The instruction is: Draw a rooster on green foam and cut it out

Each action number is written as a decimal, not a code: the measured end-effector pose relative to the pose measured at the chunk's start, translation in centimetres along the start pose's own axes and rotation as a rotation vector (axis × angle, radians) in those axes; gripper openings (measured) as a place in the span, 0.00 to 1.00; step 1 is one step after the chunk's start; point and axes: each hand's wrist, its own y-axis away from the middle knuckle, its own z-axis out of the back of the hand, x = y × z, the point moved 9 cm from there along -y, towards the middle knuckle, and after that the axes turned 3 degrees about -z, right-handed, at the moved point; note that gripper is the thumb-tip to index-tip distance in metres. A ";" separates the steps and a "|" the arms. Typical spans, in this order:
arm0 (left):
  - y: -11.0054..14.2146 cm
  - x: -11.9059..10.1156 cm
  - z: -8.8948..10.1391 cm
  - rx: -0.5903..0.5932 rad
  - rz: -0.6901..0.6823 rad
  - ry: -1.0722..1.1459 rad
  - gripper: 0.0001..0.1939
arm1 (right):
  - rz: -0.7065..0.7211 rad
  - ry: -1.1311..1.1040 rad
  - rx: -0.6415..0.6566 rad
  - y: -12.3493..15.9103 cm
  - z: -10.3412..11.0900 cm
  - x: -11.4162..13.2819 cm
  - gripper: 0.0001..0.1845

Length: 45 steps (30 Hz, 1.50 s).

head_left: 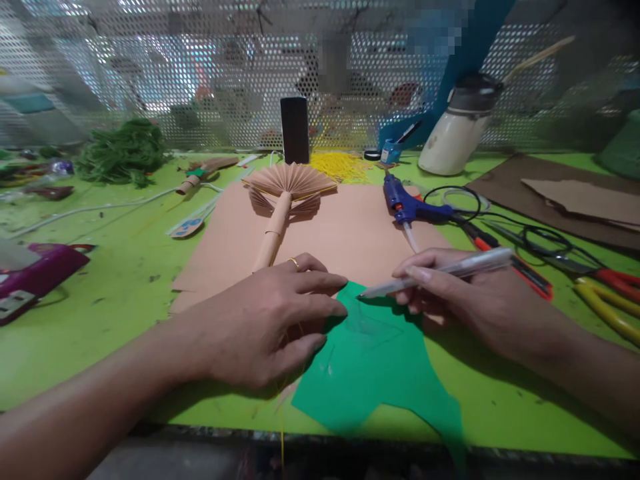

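Note:
Green paper [385,363], cut to an irregular outline, lies at the table's front edge with one corner hanging over. My left hand [270,313] rests flat with fingers stretched out, the fingertips on the paper's left edge. In my right hand [450,293] a pen [440,272] is pinched, its dark tip at the paper's upper part. Faint lines show on the green surface. Just beyond my left hand, a pleated brown paper fan shape [290,183] on a rolled paper stem [273,233] lies on a brown paper sheet [340,227].
A blue glue gun [413,203] with its cord lies behind my right hand. Scissors with yellow handles [610,307] and red-handled pliers [620,283] are at right. A phone [295,130] stands upright at the back. A purple power strip [43,273] sits at left.

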 end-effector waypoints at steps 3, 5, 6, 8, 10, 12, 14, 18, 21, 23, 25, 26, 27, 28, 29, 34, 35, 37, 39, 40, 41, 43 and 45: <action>-0.1 0.0 0.0 0.001 -0.011 0.013 0.14 | -0.009 0.015 0.002 0.0 -0.1 -0.1 0.14; -0.1 0.0 0.0 0.005 -0.013 0.012 0.14 | -0.021 0.018 0.000 -0.1 -0.2 -0.2 0.14; -0.1 0.0 0.0 0.009 -0.014 0.013 0.14 | -0.023 0.024 0.002 -0.1 -0.2 -0.2 0.14; 0.0 0.0 -0.2 0.019 -0.010 0.011 0.15 | -0.013 0.033 0.016 -0.1 -0.3 0.0 0.14; 0.0 0.1 -0.3 0.027 -0.011 0.009 0.14 | -0.004 0.028 0.025 -0.1 -0.3 0.2 0.15; -0.1 0.1 -0.3 0.021 -0.015 0.006 0.13 | -0.016 -0.008 0.013 -0.1 -0.1 0.2 0.16; -0.1 0.1 -0.2 0.012 -0.021 0.011 0.13 | -0.028 -0.037 -0.006 -0.2 0.1 0.1 0.16; -0.1 0.1 -0.2 0.010 -0.006 0.025 0.13 | -0.035 -0.016 -0.011 -0.4 0.1 -0.3 0.14; 0.0 0.2 -0.2 0.003 -0.002 0.030 0.14 | -0.037 -0.011 -0.004 -0.3 0.0 -0.5 0.14; 0.0 0.2 -0.2 0.005 -0.004 0.029 0.14 | -0.024 -0.010 0.003 -0.2 0.0 -0.4 0.14; 0.1 0.3 -0.2 0.007 -0.001 0.023 0.15 | -0.002 0.003 0.017 0.0 -0.1 -0.1 0.15; 0.1 0.3 -0.3 0.011 0.001 0.022 0.15 | 0.008 0.008 0.021 0.0 -0.1 0.1 0.16; 0.1 0.3 -0.3 0.012 0.001 0.023 0.15 | 0.009 0.010 0.021 0.0 -0.1 0.1 0.17; 0.1 0.3 -0.2 0.012 0.001 0.023 0.15 | 0.004 0.005 0.013 0.0 -0.1 0.1 0.17; 0.1 0.2 -0.2 0.011 0.000 0.024 0.15 | -0.004 -0.003 0.002 -0.1 0.0 0.0 0.16; -0.1 0.0 0.1 -0.008 -0.020 0.013 0.14 | -0.034 -0.009 -0.025 -0.3 0.4 -0.7 0.15; -0.1 -0.1 0.1 -0.013 -0.022 0.012 0.13 | -0.029 0.001 -0.016 -0.3 0.3 -0.7 0.15; -0.2 -0.1 0.2 -0.024 -0.024 0.014 0.13 | 0.005 0.018 0.017 -0.2 0.1 -0.4 0.15; -0.2 0.0 0.2 -0.029 -0.021 0.015 0.12 | 0.030 0.020 0.037 -0.1 0.0 -0.1 0.15; -0.2 0.0 0.2 -0.029 -0.020 0.016 0.12 | 0.028 0.017 0.036 -0.1 0.0 -0.1 0.14; -0.2 0.0 0.2 -0.030 -0.019 0.016 0.11 | 0.019 0.014 0.030 -0.1 0.0 -0.2 0.14; -0.2 0.0 0.3 -0.031 -0.019 0.016 0.11 | -0.005 0.006 0.005 -0.2 0.1 -0.3 0.14; -0.2 -0.1 0.3 -0.033 -0.025 0.015 0.12 | -0.014 0.007 -0.007 -0.3 0.1 -0.3 0.15</action>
